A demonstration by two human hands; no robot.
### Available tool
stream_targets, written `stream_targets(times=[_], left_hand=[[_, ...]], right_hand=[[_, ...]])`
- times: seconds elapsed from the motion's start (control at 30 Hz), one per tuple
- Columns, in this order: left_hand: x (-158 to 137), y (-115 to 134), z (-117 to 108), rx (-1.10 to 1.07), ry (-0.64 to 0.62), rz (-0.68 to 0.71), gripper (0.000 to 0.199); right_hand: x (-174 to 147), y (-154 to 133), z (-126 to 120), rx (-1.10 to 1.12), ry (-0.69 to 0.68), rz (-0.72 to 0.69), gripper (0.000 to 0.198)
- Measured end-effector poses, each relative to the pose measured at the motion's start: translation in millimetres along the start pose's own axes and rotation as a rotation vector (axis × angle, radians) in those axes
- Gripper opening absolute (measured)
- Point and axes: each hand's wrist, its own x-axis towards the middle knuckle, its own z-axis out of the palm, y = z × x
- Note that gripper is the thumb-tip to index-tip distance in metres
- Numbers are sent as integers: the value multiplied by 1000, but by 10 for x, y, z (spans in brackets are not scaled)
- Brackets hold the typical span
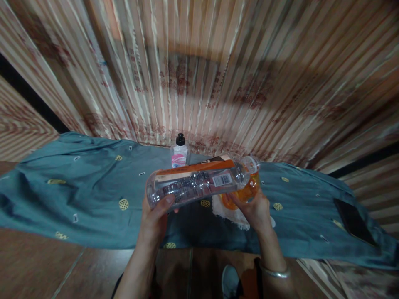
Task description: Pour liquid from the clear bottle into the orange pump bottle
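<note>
My left hand (158, 214) is wrapped round the base end of a large clear plastic bottle (187, 191). The bottle lies nearly level in the air, its neck pointing right and a little up. It has an orange and cream label with a barcode, and no cap shows on its mouth. My right hand (257, 207) is closed on an orange see-through container (249, 189) just below the bottle's neck. The bottle hides part of this container, so its exact kind is unclear. Beneath it a white cloth (232, 216) with a frayed or lacy edge lies on the green cover.
A green patterned cloth (102, 182) covers the long surface. Behind the clear bottle stands a small white and pink bottle (179, 155) with a black cap. A dark phone-like slab (355, 222) lies far right. A pleated curtain (199, 83) hangs behind.
</note>
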Motion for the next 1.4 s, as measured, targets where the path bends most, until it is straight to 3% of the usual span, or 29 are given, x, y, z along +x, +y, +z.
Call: stream_targets(times=[0.53, 0.73, 1.4], left_hand=[[-27, 2, -73, 13, -55, -17, 63], [-26, 37, -33, 10, -24, -15, 73], [-17, 11, 34, 11, 13, -14, 72]], right_hand=[[18, -16, -21, -7, -38, 52, 89], [52, 73, -19, -8, -81, 48, 87], [12, -24, -11, 46, -13, 23, 82]])
